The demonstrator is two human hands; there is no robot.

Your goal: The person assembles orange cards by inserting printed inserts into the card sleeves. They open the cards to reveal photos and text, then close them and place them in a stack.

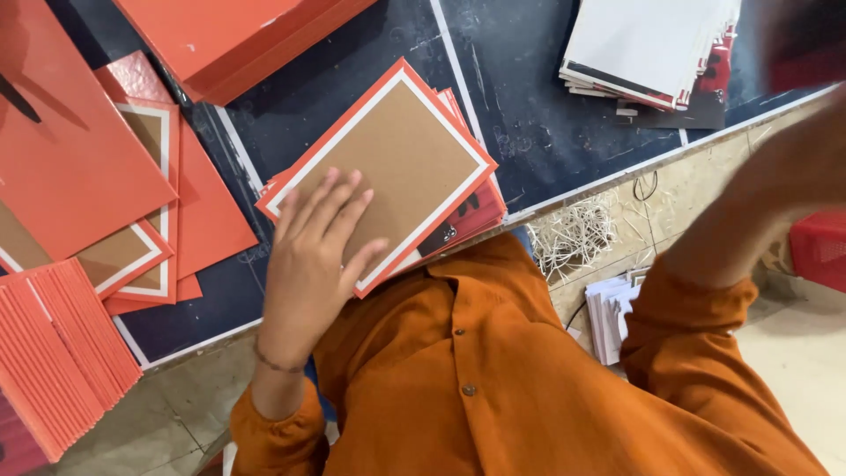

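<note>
Orange shirt (493,370) — worn, nearest the lens.
Left hand (308,256) lay flat, fingers spread, on brown card (388,167) topping a stack; right hand (793,167) blurred beside it — grip indiscernible.

A dark tabletop (529,97) with white lines carries a stack of white cards (648,48) at the far right, orange-red sheets (79,150) at the left, and a fanned orange-red bundle (57,348). Pale shredded paper (573,234) litters the floor (793,353).
</note>
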